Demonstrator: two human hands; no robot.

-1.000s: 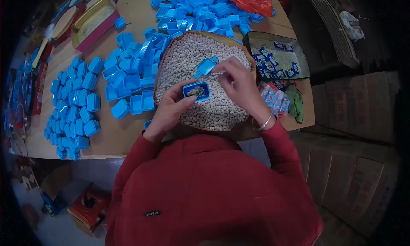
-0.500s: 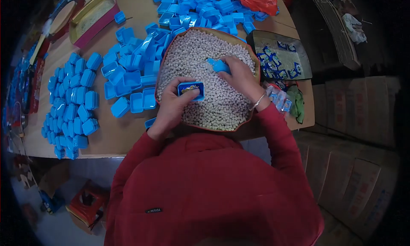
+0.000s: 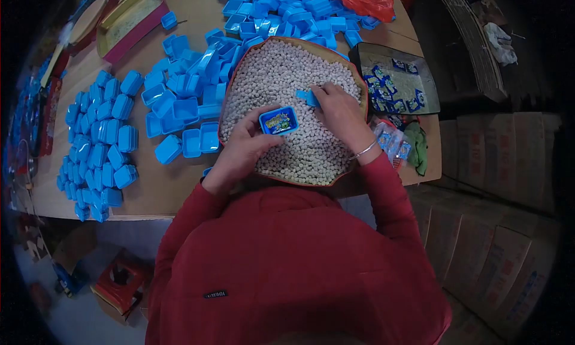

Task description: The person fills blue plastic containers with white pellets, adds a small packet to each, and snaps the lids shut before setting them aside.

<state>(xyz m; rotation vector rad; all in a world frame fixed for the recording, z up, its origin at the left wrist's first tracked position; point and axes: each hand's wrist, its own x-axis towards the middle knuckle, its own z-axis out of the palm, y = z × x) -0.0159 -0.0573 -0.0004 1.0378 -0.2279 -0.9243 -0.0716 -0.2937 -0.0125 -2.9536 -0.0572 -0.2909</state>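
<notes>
My left hand grips a small blue plastic box by its side, over the near left part of a wide tray heaped with small pale round pellets. Inside the box lies a dark blue printed packet, face up. To the right, my right hand pinches a small blue plastic piece right at the pellets. Part of that piece is hidden by the fingers.
Filled-looking blue boxes stand in rows at the left. Loose open boxes pile up behind the tray. A dark bin with blue packets sits at the right, near a green cloth. Cartons are stacked beside the table.
My left thumb has come off the packet, which now shows its printed face, and the box has shifted slightly right. My right hand keeps the blue piece, moved slightly right and lower.
</notes>
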